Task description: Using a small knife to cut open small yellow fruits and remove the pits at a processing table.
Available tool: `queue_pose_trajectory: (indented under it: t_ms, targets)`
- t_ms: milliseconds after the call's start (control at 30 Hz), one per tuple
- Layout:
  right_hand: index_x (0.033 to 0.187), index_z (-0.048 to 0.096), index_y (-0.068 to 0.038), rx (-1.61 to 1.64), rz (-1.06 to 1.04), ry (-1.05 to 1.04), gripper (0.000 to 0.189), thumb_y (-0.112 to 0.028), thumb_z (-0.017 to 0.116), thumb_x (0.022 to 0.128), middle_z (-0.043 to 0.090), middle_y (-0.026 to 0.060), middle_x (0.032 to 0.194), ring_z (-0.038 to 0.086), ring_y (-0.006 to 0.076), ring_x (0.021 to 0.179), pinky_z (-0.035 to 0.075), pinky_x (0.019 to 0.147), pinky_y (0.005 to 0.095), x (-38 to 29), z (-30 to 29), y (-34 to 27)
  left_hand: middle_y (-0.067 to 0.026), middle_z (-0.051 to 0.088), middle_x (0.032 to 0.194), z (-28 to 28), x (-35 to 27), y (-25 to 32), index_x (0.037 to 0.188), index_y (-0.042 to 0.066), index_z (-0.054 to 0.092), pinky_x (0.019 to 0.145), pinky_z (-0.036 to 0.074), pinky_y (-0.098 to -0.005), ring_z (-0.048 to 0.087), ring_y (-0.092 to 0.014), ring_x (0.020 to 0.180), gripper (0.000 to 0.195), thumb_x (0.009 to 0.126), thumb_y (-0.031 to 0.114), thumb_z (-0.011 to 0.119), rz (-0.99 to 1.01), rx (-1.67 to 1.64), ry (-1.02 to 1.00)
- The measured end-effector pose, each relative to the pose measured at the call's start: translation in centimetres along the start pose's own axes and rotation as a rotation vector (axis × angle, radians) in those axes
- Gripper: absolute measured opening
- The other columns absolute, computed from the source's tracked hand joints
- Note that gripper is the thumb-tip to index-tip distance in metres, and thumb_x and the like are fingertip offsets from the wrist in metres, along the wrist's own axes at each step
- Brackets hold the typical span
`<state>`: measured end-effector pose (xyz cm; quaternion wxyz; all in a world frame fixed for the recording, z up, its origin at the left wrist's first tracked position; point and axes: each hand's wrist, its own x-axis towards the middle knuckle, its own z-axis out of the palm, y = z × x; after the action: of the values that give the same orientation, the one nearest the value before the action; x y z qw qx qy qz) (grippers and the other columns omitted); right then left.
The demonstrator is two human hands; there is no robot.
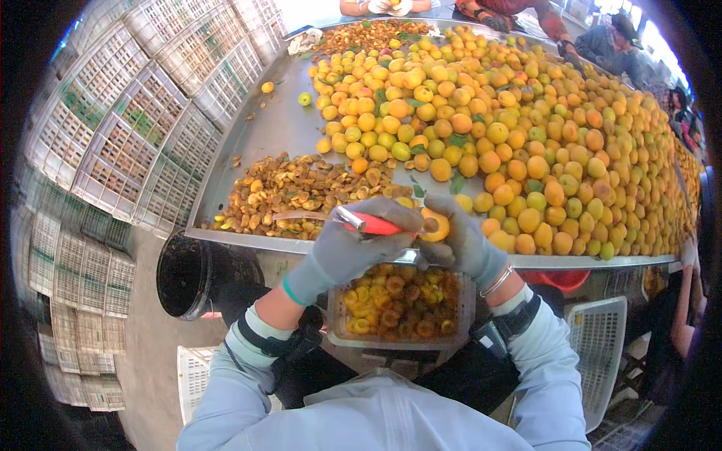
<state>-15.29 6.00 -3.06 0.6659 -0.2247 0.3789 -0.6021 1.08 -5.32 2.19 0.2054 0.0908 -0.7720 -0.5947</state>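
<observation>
My left hand, in a grey glove, is closed around a red-handled tool with a metal collar and a thin curved end pointing left. In my gloved right hand is an orange-yellow apricot with a dark opening or spot facing left. Both hands are close together over the table's front edge. Below them, a clear plastic basket holds opened apricot pieces. Beyond the hands lie a heap of brownish pits and scraps and a large pile of whole apricots.
The metal table has a raised rim. Stacked plastic crates stand at left, with a black bucket below the table edge. A red basin and white crate are at right. Several people are around the table.
</observation>
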Motion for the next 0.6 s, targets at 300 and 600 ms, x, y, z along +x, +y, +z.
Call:
queue_pose_trajectory:
  t_ms: [300,600]
  targets:
    - [0.098,0.054,-0.010,0.496,0.206,-0.075,0.036,-0.044,0.042,0.091,0.044,-0.0028,0.049,0.042,0.0093,0.038,0.039,0.039,0.0247,0.4,-0.1,0.5,-0.0085,0.065,0.103,-0.4,0.1,-1.7,0.095,0.004,0.065,0.083,0.050,-0.0303,0.062,-0.017,0.096,0.017,0.079,0.003,0.067,0.074,-0.142,-0.028]
    - [0.113,0.053,-0.008,0.549,0.030,0.147,0.041,-0.042,0.041,0.092,0.044,-0.0061,0.050,0.040,0.0079,0.039,0.044,0.050,0.0229,0.5,4.4,-1.2,-0.0140,0.066,0.100,1.5,1.0,-5.3,0.096,0.003,0.065,0.086,0.050,-0.0335,0.062,-0.023,0.097,0.016,0.080,0.006,0.066,0.208,-0.208,0.201]
